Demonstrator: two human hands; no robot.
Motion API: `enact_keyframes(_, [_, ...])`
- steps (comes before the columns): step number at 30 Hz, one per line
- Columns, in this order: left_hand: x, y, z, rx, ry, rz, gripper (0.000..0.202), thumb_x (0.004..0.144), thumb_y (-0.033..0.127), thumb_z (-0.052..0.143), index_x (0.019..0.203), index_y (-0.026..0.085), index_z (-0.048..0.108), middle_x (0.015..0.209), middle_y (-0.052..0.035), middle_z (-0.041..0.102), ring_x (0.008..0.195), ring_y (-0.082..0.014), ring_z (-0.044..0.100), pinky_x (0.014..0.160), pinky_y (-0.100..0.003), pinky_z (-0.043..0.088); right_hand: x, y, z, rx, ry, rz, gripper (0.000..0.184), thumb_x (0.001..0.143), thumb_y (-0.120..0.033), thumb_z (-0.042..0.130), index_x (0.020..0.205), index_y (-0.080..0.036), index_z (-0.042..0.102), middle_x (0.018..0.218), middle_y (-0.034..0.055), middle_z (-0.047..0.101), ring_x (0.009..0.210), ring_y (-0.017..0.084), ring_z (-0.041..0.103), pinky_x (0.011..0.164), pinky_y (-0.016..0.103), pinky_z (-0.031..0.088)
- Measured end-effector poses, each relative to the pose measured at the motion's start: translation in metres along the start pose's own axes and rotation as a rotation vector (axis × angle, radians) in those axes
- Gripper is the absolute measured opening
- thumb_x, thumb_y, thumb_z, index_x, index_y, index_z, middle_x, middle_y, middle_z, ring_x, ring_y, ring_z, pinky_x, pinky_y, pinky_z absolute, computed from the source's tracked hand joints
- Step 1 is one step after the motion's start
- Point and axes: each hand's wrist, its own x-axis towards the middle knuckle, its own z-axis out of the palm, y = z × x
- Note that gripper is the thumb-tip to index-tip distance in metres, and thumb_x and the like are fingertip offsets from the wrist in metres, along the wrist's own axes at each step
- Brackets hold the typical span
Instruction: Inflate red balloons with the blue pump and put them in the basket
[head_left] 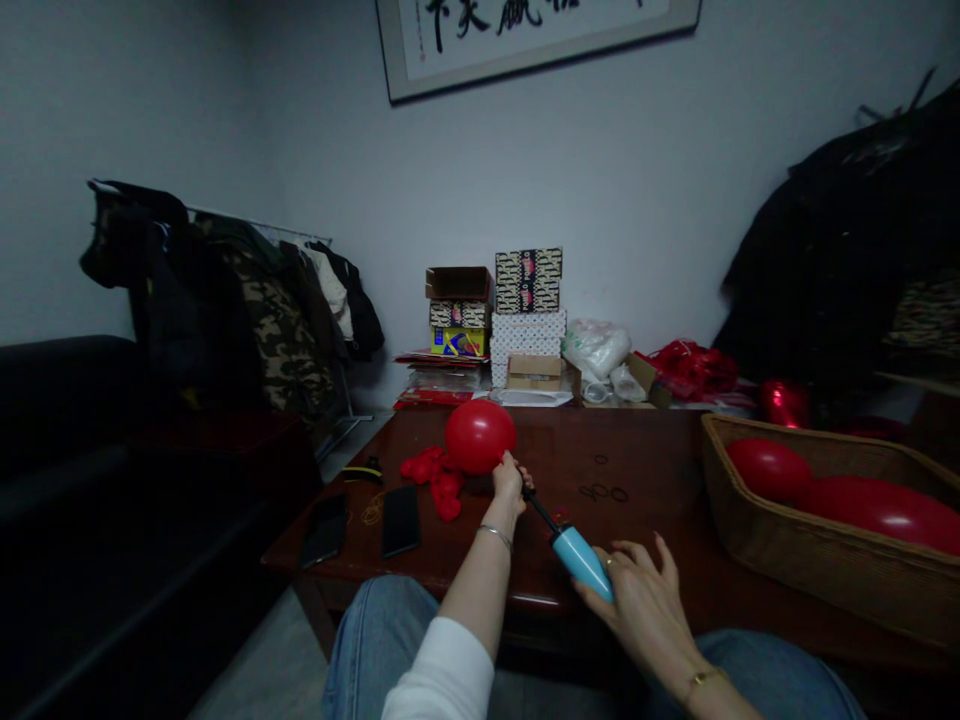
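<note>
A partly inflated red balloon (480,436) sits above the table on the far end of a light-blue hand pump (581,562). My left hand (511,482) is closed around the balloon's neck and the black tip of the pump. With thumb and palm against the pump's blue body, my right hand (646,598) holds its near end, the other fingers spread. Limp red balloons (433,474) lie on the table left of my left hand. Whatever is under my left fingers is hidden.
Two dark phone-like slabs (401,520) lie at the table's left, near a yellow-black roll (364,470). Several dark rings (596,491) lie right of the pump. A wicker basket (810,575) with red balloons stands at right. Stacked boxes (529,335) line the back.
</note>
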Motion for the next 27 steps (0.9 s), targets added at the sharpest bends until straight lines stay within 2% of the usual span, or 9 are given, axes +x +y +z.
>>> enact_keyframes(6, [-0.014, -0.014, 0.012, 0.057, -0.016, -0.021, 0.03, 0.087, 0.044, 0.04, 0.071, 0.019, 0.039, 0.047, 0.0052, 0.039, 0.034, -0.0068, 0.035, 0.036, -0.018, 0.026, 0.03, -0.011, 0.004, 0.002, -0.015, 0.053, 0.036, 0.083, -0.047, 0.044, 0.093, -0.02, 0.066, 0.082, 0.0057, 0.069, 0.099, 0.026, 0.053, 0.104, 0.054, 0.008])
enact_keyframes(11, [-0.017, -0.014, 0.009, 0.08, -0.011, -0.011, 0.028, 0.088, 0.04, 0.039, 0.07, 0.019, 0.038, 0.045, 0.0051, 0.039, 0.033, -0.0073, 0.035, 0.037, -0.019, 0.027, 0.04, -0.018, 0.011, 0.007, -0.025, 0.083, 0.04, 0.082, -0.051, 0.043, 0.092, -0.02, 0.067, 0.081, 0.0065, 0.068, 0.098, 0.026, 0.053, 0.103, 0.054, 0.008])
enact_keyframes(18, [-0.014, -0.006, -0.001, 0.034, -0.021, -0.062, 0.029, 0.089, 0.039, 0.038, 0.069, 0.019, 0.037, 0.045, 0.0064, 0.036, 0.033, -0.0059, 0.033, 0.036, -0.017, 0.023, 0.027, -0.022, 0.009, 0.057, -0.06, 0.104, 0.039, 0.083, -0.047, 0.041, 0.099, -0.021, 0.066, 0.084, 0.0064, 0.069, 0.098, 0.026, 0.054, 0.103, 0.054, 0.009])
enact_keyframes(27, [0.006, 0.024, -0.017, 0.012, -0.002, 0.019, 0.034, 0.087, 0.048, 0.041, 0.07, 0.019, 0.038, 0.045, 0.0062, 0.037, 0.034, -0.0068, 0.035, 0.036, -0.018, 0.025, -0.01, -0.006, -0.003, 0.097, -0.081, 0.037, 0.039, 0.08, -0.047, 0.049, 0.108, -0.024, 0.062, 0.094, 0.0043, 0.069, 0.103, 0.026, 0.053, 0.106, 0.054, 0.005])
